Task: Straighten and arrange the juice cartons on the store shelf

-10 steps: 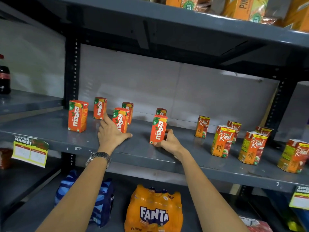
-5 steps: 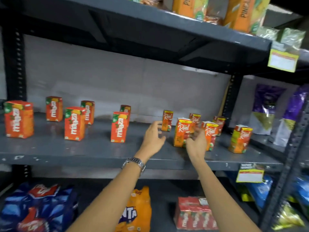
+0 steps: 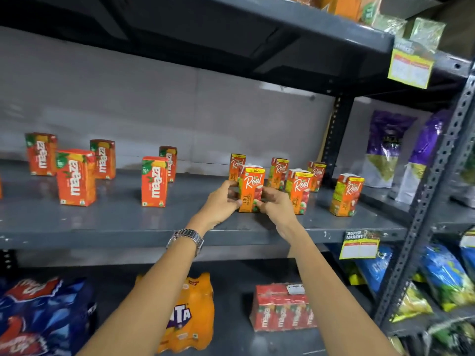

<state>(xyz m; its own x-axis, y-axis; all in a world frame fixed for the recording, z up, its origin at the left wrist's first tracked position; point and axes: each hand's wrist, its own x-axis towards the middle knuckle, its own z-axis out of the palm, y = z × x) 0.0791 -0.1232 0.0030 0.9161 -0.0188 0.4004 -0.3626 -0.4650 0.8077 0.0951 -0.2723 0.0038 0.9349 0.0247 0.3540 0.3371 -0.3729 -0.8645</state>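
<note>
On the grey middle shelf (image 3: 128, 227) stand several small juice cartons. A front Real apple carton (image 3: 251, 185) stands upright, held at its base from both sides by my left hand (image 3: 221, 204) and my right hand (image 3: 276, 205). More Real cartons stand behind and to the right: one at the back (image 3: 236, 167), another front one (image 3: 299, 191), and one turned askew at the far right (image 3: 345, 195). To the left stand orange Maaza cartons, among them one in the middle (image 3: 153, 181) and one further left (image 3: 75, 177).
A dark shelf (image 3: 308, 27) hangs close overhead, with a yellow price tag (image 3: 410, 66). A perforated steel upright (image 3: 431, 191) rises on the right, purple bags (image 3: 385, 147) behind it. Below lie a Fanta pack (image 3: 191, 312), a red Maaza multipack (image 3: 282, 307) and blue bottle packs (image 3: 43, 317).
Both hands left the Maaza cartons, moved right along the shelf and closed around the front Real apple carton. My view swung to the right.
</note>
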